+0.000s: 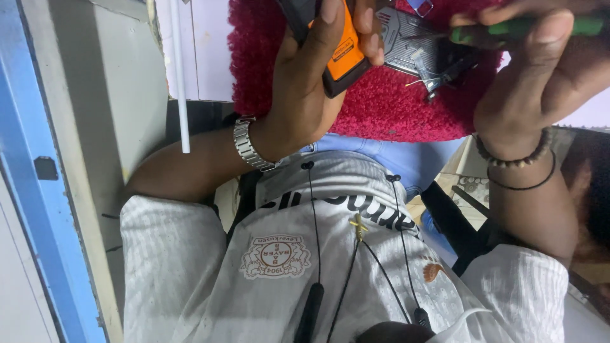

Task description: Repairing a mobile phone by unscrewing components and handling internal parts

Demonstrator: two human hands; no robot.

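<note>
A person's own chest fills the lower part of the view, in a white shirt (254, 254) with a round crest, thin black cords (314, 222) hanging down it.

Above the shirt, the left hand (305, 82) rises from a bent forearm that wears a metal watch (248, 145) at the wrist. Its fingers are wrapped closed around an orange and black tool (340, 54), a chunky plastic body with a black edge and a small label. The thumb lies along the near side of the tool and the fingertips curl over its far side. The tool's top end runs out of the picture, so its full shape cannot be told.

On the other side, the right hand (534, 82) is raised, wrist bent, with a beaded bracelet (515, 159) and a thin black band at the wrist. Its fingers are closed around a green-handled tool (527, 28) that lies across them, pointing toward the left fingers.

Just beyond and between both sets of fingertips lies a small grey metal part (406, 38) with loose wires (422, 79), resting on a fuzzy red mat (381, 108). Left of the left fingers stand a thin white rod (180, 76) and, farther out, a blue frame (32, 190).
</note>
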